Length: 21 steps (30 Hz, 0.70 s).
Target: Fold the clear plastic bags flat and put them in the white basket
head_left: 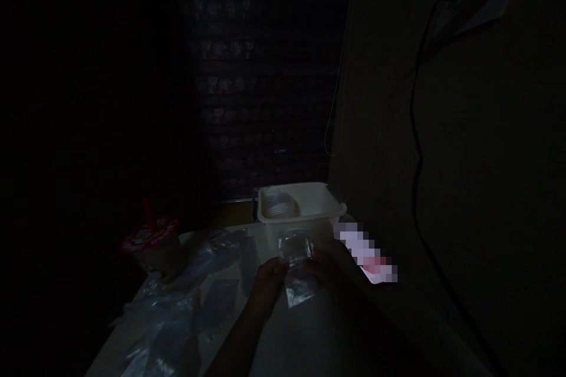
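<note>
Across pale table [292, 344], dim light. White tub [272, 234] at far end, clear plastic packets [278, 203] bunched at its left side. Loose clear plastic [170, 306] spread over table's left: some packets in tub, others out, so work looks partway; count cannot be told. Lidded cup [161, 259] with red straw [149, 215] beside plastic, contents too dark to tell. Left hand [269, 280] and right hand [325, 268], fingers mostly closed, pinch one clear packet [295, 247] between them, before tub.

Bench [287, 341] before you; tub [316, 200] at far end, packets [278, 205] in its left part. Held bag [301, 291], between your hands [267, 280], in front of tub. Loose bags [172, 306] on bench to your left, cup [160, 254] behind the nearest; cable [420, 160] far right.
</note>
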Motion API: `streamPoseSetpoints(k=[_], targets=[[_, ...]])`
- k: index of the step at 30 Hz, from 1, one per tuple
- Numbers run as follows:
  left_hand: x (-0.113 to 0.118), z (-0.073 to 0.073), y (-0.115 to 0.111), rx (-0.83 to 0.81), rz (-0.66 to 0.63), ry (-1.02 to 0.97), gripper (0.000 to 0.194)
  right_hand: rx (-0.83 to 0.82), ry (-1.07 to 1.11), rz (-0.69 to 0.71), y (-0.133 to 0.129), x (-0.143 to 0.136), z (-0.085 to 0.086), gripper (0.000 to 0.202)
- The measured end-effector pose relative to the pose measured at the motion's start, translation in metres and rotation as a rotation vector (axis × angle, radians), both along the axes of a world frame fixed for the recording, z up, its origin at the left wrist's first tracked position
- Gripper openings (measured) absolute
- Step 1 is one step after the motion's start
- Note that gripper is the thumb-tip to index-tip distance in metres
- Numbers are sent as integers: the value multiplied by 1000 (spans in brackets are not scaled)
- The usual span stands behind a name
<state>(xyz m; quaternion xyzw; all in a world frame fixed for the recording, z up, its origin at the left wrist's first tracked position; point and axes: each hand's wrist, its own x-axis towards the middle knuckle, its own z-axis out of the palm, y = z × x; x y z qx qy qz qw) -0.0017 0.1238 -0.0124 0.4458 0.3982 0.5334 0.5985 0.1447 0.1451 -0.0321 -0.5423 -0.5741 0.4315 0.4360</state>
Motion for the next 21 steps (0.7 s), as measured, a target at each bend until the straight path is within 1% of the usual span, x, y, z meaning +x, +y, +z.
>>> streamPoseSetpoints(k=[6, 11, 13, 16, 21], targets=[[-3, -11, 4, -3, 12, -8, 25, 8, -31, 112, 2, 1, 6, 32], [-5, -13, 4, 24, -12, -31, 25, 66, -23, 190, 6, 3, 3, 30], [-6, -13, 5, 25, -26, -36, 26, 108, -70, 186, 7, 4, 0, 32], [-7, -15, 6, 21, -19, -39, 22, 180, -167, 142, 6, 5, -3, 35], [-8, -21, 8, 40, 22, -4, 14, 273, -292, 131, 5, 5, 1, 32]])
